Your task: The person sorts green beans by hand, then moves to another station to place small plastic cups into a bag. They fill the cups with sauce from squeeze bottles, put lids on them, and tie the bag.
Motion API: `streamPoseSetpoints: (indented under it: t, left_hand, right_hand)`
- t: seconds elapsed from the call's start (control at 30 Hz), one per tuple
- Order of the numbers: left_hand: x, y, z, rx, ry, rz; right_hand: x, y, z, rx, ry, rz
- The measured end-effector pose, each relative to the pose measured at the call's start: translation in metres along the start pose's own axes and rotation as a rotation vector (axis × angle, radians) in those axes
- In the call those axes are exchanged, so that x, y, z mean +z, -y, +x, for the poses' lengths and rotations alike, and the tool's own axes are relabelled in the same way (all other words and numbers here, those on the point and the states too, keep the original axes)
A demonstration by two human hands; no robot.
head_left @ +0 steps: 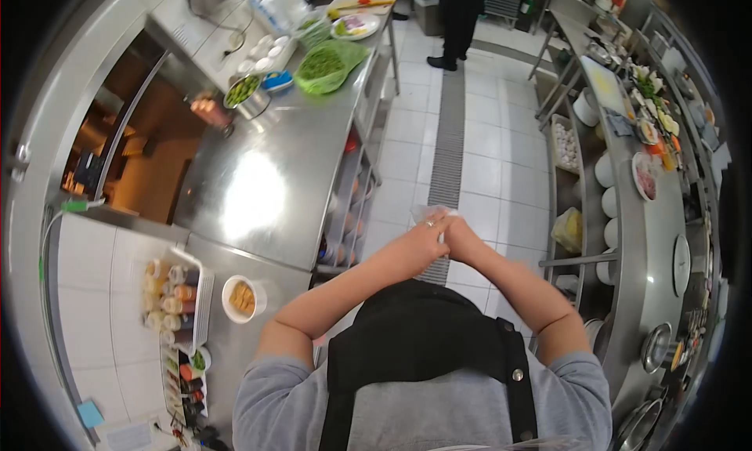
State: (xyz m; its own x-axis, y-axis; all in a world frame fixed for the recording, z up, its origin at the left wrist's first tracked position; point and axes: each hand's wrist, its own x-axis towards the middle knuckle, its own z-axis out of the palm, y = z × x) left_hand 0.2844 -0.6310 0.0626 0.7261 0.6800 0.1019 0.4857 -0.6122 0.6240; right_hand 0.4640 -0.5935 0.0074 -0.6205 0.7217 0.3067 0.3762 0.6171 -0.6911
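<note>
Both of my hands meet in front of my body, above the tiled floor. My left hand [431, 238] has its fingers closed around a thin, clear plastic piece [425, 213] that looks like a bag or glove. Against it, my right hand [460, 236] is closed too, its fingers touching the left ones; what it grips is hidden. On the steel counter to the left stands a white tub [244, 299] with brown food inside.
The left steel counter [294, 169] holds a green bag [323, 67], a metal pot [247, 98] and a rack of bottles [200, 310]. The right counter [654, 255] bears plates and bowls. A person in dark trousers [458, 20] stands ahead.
</note>
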Motion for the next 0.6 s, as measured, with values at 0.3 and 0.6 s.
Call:
streamPoseSetpoints:
  t: [0.3, 0.6]
  left_hand:
    - [-0.052, 0.040, 0.070, 0.379, -0.238, -0.006]
    - [-0.093, 0.215, 0.095, -0.176, -0.347, -2.039]
  right_hand:
    - [-0.011, -0.082, 0.051, 0.240, -0.207, 0.249]
    - [-0.074, -0.025, 0.253, 0.069, 0.091, 0.046]
